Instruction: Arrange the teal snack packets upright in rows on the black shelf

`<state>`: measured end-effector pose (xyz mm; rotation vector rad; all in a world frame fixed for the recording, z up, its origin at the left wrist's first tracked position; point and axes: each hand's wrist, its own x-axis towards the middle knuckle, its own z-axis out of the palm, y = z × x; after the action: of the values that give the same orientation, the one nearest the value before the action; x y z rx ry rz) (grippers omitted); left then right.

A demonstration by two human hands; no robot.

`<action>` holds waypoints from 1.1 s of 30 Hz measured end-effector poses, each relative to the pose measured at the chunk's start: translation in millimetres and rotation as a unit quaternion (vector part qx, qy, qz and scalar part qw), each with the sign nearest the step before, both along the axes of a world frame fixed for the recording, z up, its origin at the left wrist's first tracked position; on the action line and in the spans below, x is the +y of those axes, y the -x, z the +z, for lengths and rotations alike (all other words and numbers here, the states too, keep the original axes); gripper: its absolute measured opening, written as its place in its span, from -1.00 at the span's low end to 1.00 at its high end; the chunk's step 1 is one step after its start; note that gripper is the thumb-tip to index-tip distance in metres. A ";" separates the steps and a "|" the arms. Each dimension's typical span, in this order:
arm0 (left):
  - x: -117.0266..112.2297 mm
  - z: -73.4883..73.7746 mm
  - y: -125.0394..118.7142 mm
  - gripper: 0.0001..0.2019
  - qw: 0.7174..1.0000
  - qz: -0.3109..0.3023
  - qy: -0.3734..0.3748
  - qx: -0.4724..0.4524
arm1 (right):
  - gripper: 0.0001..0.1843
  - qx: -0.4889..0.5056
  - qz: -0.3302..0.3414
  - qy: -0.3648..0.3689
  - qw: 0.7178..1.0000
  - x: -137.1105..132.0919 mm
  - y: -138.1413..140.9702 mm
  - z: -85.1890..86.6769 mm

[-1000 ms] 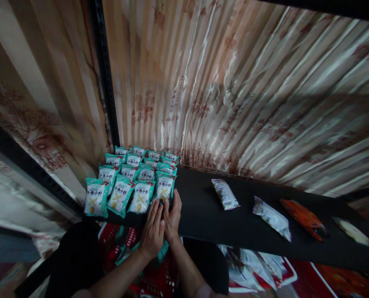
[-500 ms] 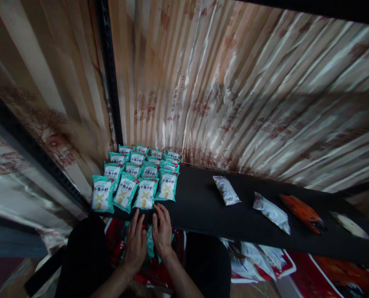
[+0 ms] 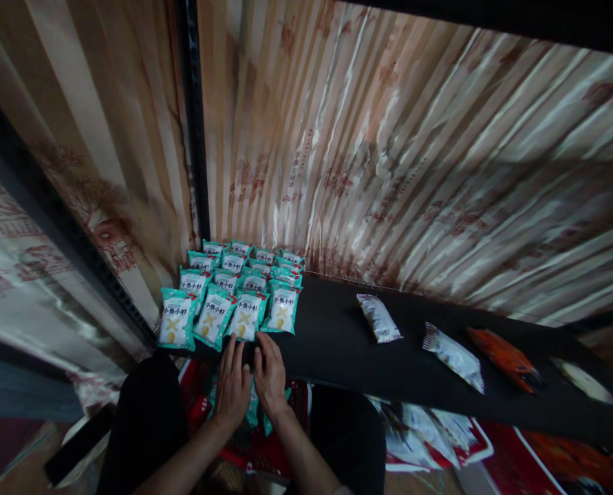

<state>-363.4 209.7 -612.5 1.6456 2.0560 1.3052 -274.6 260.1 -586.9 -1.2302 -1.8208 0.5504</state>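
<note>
Rows of teal-and-white snack packets (image 3: 247,316) stand close together at the left end of the black shelf (image 3: 327,344). Just in front of the third packet in the front row are my left hand (image 3: 234,388) and my right hand (image 3: 270,378), side by side at the shelf's edge. Fingers on both are stretched forward, with nothing visible held. The fingertips come up to that packet's lower edge; whether they touch it I cannot tell. Below my hands, more teal packets lie in a red basket (image 3: 306,412), partly hidden by my hands and forearms.
Two white packets, one an upright-tilted white packet (image 3: 379,318), an orange packet (image 3: 505,357) and a pale packet (image 3: 585,381) lie spaced along the shelf. Baskets of white packets (image 3: 420,433) and orange packets (image 3: 585,460) stand below. A dark post (image 3: 195,124) rises at the back-left corner.
My left hand has shifted slightly right and up, nearer the front packet. My right hand stays almost in place. The whole view has shifted a little; the packets keep their arrangement.
</note>
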 end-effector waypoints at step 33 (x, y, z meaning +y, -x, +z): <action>-6.2 -6.1 14.2 -0.60 0.995 -0.009 -0.046 0.093 | -0.61 -0.014 -0.001 -0.015 1.000 1.2 2.7 -3.8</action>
<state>-377.6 203.6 -618.6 1.8851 2.1060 1.3032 -277.3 261.4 -590.7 -1.2261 -1.8448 0.5057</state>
